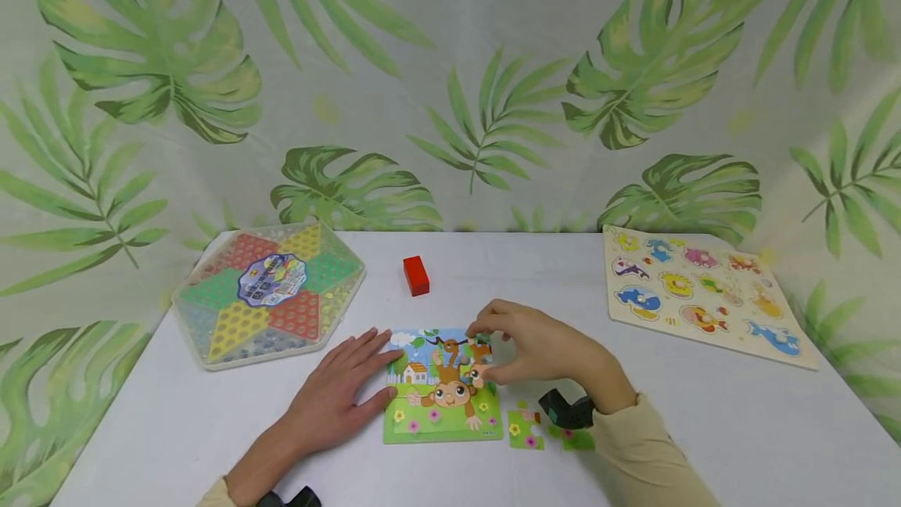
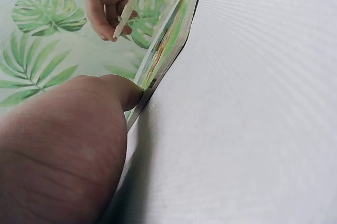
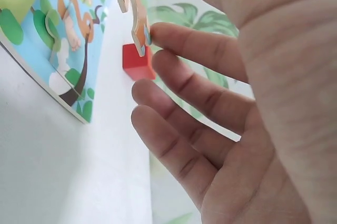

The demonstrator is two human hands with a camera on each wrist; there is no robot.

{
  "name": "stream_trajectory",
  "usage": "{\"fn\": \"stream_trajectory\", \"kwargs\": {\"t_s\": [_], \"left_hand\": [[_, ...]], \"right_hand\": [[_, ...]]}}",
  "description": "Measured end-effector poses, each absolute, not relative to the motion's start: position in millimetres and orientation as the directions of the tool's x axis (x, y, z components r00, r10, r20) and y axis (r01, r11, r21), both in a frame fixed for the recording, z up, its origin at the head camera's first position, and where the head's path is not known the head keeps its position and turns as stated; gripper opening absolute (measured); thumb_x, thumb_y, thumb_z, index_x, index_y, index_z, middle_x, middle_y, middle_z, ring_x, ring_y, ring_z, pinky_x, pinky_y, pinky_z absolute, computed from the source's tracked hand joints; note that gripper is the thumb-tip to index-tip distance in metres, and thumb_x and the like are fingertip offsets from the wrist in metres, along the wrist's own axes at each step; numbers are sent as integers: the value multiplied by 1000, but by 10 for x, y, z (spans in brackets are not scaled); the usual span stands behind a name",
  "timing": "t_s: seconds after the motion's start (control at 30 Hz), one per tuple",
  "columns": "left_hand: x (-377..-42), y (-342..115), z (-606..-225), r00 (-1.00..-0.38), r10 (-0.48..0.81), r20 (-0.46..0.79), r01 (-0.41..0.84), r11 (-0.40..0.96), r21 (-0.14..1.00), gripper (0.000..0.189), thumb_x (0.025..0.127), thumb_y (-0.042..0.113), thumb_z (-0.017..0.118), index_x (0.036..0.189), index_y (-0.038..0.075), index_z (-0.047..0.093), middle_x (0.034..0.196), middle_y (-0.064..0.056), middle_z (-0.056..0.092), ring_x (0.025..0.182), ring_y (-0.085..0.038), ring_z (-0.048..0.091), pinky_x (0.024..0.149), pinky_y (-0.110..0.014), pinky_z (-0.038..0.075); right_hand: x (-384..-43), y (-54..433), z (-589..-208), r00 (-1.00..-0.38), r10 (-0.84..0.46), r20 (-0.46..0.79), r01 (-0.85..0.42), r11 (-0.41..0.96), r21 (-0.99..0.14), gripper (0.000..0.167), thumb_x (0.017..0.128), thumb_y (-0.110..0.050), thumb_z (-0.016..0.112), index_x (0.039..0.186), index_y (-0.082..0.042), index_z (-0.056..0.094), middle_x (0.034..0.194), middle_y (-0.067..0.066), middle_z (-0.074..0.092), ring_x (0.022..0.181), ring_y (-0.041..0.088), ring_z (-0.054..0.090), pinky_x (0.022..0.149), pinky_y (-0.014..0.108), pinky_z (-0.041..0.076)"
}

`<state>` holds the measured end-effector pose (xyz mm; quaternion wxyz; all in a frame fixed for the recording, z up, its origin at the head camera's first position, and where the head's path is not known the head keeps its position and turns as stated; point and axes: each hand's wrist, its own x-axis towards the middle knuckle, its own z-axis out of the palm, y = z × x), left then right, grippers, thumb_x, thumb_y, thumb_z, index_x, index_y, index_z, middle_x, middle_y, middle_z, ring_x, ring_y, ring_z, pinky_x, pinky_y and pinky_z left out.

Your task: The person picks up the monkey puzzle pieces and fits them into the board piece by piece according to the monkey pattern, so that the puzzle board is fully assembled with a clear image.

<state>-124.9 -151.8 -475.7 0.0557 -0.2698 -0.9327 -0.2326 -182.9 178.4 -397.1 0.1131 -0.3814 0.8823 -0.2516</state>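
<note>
In the head view, your left hand [image 1: 345, 390] lies along the left edge of the picture puzzle [image 1: 443, 417], fingers extended, thumb set apart; your right hand [image 1: 545, 346] pinches a puzzle piece [image 1: 480, 358] over the puzzle's upper right and hides that corner from you; one loose piece [image 1: 526, 430] sits just right of the puzzle, another [image 1: 579, 441] partly behind your black wrist camera [image 1: 566, 411]; a red block [image 1: 416, 276] stands beyond the puzzle, a hexagonal game board [image 1: 331, 272] to the left, an animal board [image 1: 669, 321] to the right.

In the left wrist view, your left thumb touches the puzzle's edge; the other fingers are hidden.

In the right wrist view, thumb and index finger clamp the piece, clear of the puzzle; the remaining fingers curve loosely, the red block behind.
</note>
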Motion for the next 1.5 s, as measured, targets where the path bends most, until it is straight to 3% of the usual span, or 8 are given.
{"fn": "stream_trajectory", "kwargs": {"t_s": [0.5, 0.7, 1.03, 1.5], "left_hand": [[-1254, -1514, -4773, -849, 477, 228, 528, 746, 405, 52, 99, 42, 66, 146, 21, 60, 162, -2, 44, 154, -26, 34, 126, -50, 26], [-1263, -1515, -4790, -845, 484, 229, 535, 746, 396, 52, 99, 43, 65, 147, 22, 59, 163, -2, 43, 154, -26, 33, 126, -50, 26], [-1259, -1521, -4762, -844, 477, 246, 537, 747, 393, 52, 97, 39, 69, 144, 19, 62, 161, -4, 45, 153, -28, 36, 125, -50, 28], [-1258, -1527, -4762, -843, 482, 240, 538, 742, 399, 52, 97, 40, 68, 145, 21, 61, 162, -3, 45, 153, -27, 35, 125, -51, 28]], "right_hand": [[-1824, 1583, -4038, -677, -736, -15, -637, 597, -488, 44, 86, -33, 82, 126, -17, 72, 124, -8, 70, 110, 14, 61, 96, 35, 55], [-1780, 1509, -4105, -692, -722, -6, -644, 621, -447, 44, 86, -35, 80, 125, -17, 72, 122, -9, 69, 110, 11, 60, 96, 32, 55], [-1713, 1370, -4191, -701, -714, 3, -662, 648, -377, 47, 82, -36, 83, 125, -18, 73, 116, -9, 69, 98, 9, 58, 82, 27, 55], [-1684, 1313, -4254, -706, -708, -19, -667, 674, -317, 48, 86, -40, 81, 127, -18, 73, 126, -4, 66, 112, 12, 56, 88, 29, 57]]}}
